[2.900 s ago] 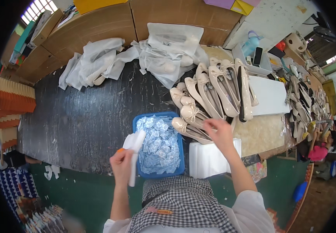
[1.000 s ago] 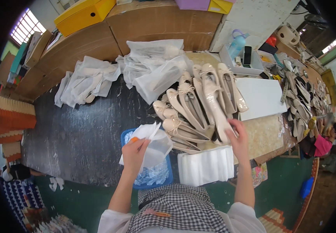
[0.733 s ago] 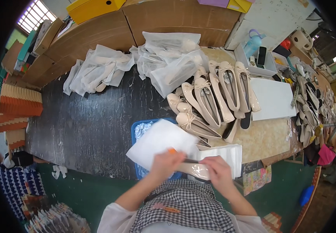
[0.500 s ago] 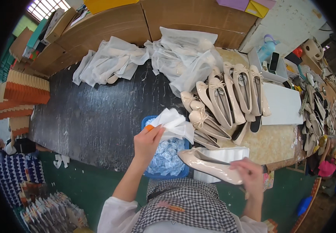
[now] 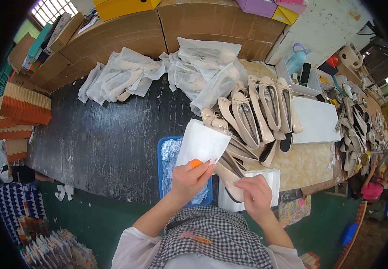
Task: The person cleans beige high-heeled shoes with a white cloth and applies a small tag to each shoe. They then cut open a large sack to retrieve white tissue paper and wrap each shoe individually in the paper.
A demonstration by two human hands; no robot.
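Observation:
My left hand (image 5: 188,178), with an orange band on one finger, pinches the lower edge of a white soft bag (image 5: 203,143). The bag stands spread above a blue basket (image 5: 160,175). My right hand (image 5: 255,193) grips a glossy beige ballet flat (image 5: 226,180) near its heel. The shoe lies slanted beside my left hand, its front end by the bag's lower right corner; I cannot tell whether the toe is inside. Blue-and-white crumpled packets (image 5: 170,154) fill the basket. Under the shoe is a white sheet stack (image 5: 270,179).
Several beige bow-front flats (image 5: 270,105) are lined up at right, beside a white box (image 5: 312,121). Flats in translucent bags (image 5: 133,74) lie at the back of the black tabletop (image 5: 91,134). Orange-edged stacks (image 5: 26,105) stand at left. A person (image 5: 375,186) sits far right.
The white bag has gone from bunched to spread upright. My right hand has brought the shoe leftward and turned it, its front now close to the bag. The view has shifted slightly.

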